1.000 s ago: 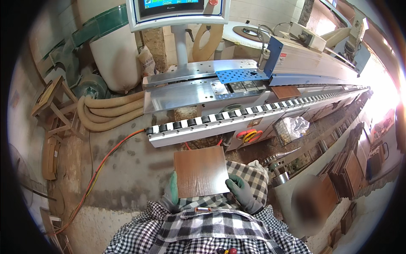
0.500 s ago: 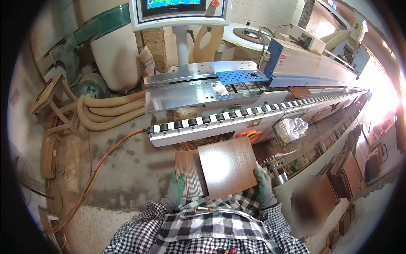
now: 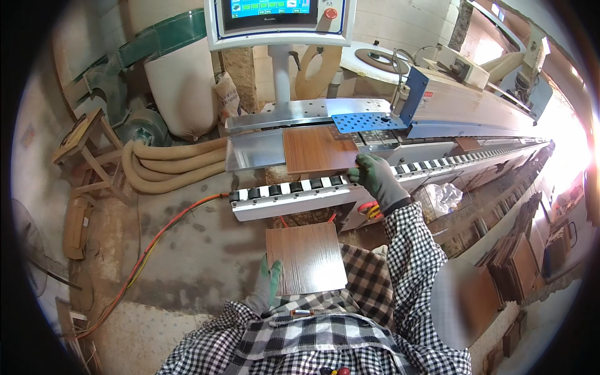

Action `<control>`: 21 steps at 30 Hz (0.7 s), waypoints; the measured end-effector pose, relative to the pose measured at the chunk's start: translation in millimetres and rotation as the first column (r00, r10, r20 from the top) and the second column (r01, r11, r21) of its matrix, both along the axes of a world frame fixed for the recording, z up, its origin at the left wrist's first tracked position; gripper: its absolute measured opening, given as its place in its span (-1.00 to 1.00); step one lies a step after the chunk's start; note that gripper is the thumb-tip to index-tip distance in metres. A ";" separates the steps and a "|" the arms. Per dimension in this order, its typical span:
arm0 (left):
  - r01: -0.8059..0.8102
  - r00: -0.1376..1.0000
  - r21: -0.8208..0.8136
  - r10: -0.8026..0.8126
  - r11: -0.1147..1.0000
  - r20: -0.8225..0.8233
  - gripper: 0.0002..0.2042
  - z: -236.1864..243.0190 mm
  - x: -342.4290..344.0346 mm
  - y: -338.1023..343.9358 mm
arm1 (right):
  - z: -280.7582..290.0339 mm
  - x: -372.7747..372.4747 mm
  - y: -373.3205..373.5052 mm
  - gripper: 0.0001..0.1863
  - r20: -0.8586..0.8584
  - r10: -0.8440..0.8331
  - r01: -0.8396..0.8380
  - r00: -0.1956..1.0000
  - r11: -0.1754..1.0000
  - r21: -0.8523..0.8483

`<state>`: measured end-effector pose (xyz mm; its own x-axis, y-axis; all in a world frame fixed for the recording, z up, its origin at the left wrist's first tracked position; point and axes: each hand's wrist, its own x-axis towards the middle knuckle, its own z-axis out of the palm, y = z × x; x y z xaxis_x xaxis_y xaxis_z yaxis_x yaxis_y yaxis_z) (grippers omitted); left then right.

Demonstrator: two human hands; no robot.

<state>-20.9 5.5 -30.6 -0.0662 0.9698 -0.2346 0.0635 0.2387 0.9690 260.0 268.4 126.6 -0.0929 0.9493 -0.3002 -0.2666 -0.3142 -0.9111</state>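
Grey floor (image 3: 200,247), lettered screen (image 3: 270,11), hands (image 3: 267,283) (image 3: 374,177) on 2 boards (image 3: 306,256) (image 3: 319,150)

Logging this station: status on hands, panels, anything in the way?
Left hand gripping nearer panel. Right hand at right corner of farther panel, over metal table. Possible obstacle: blue perforated plate beside its far right corner.

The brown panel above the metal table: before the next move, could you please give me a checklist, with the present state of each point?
1. Brown panel over the metal table: ok.
2. Brown panel resting flat there: cannot tell from this angle.
3. Right hand on its near right corner: ok.
4. Second panel steadied by the left hand at its left edge: ok.
5. Brown panel clear of the blue perforated plate: cannot tell; they meet in this view.
6. Screen lit: ok.
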 end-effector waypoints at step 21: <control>-0.102 0.989 0.000 0.101 0.995 0.106 -0.55 -20.4 3.1 -1.1 | -10.2 -143.2 -33.4 -0.62 0.806 -0.585 -0.666 0.092 0.566 0.486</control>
<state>-17.7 4.4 -51.0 -0.1394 0.9607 -0.2400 -0.0633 0.2333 0.9704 116.8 235.0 116.4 -0.4181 0.7662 0.4880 0.8596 0.5074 -0.0604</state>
